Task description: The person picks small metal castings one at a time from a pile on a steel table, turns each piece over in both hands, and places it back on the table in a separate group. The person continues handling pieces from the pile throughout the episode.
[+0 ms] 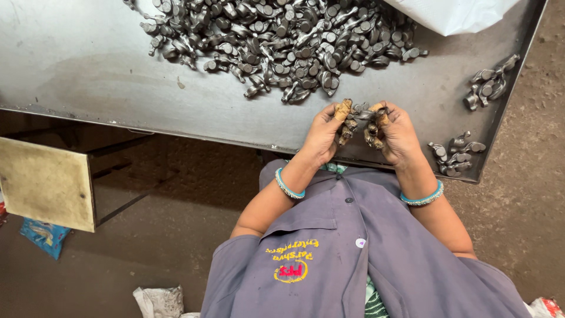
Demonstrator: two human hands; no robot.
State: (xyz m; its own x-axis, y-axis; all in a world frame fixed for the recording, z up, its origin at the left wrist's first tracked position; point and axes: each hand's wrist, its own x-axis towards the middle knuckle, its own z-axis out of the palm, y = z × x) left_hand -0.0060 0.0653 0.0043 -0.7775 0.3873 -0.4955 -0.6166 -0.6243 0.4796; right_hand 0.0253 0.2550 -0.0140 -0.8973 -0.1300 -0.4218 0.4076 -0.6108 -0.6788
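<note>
Grey steel fills our view: the bench (106,70), a flat metal sheet with a raised lip, carries the heap of small forged parts (282,41) along its far side, each piece a short bent arm with a round boss, tumbled together and touching. Well apart from the heap, near the right corner, lie two sorted clusters, the far cluster (489,82) by the lip and the near cluster (455,154) just beside our right wrist. A white sack (453,12) rests on the bench's far edge.

We sit close against the near lip in a grey-violet work coat (353,253), a beaded bangle on each wrist. Our left hand (322,135) and right hand (395,136) meet above the near edge, and between them is one forged part (362,110), pinched by thumbs and forefingers wearing stained tan finger guards (343,109). Both hands are curled closed about the piece; the lower fingers seem to hold more metal, though we cannot tell how much.

To do this well, we judge, the part should be turned slowly so that every face meets the light, with the hold kept at its ends so that the thumbs hide no flaw, and the two clusters kept distinct.
</note>
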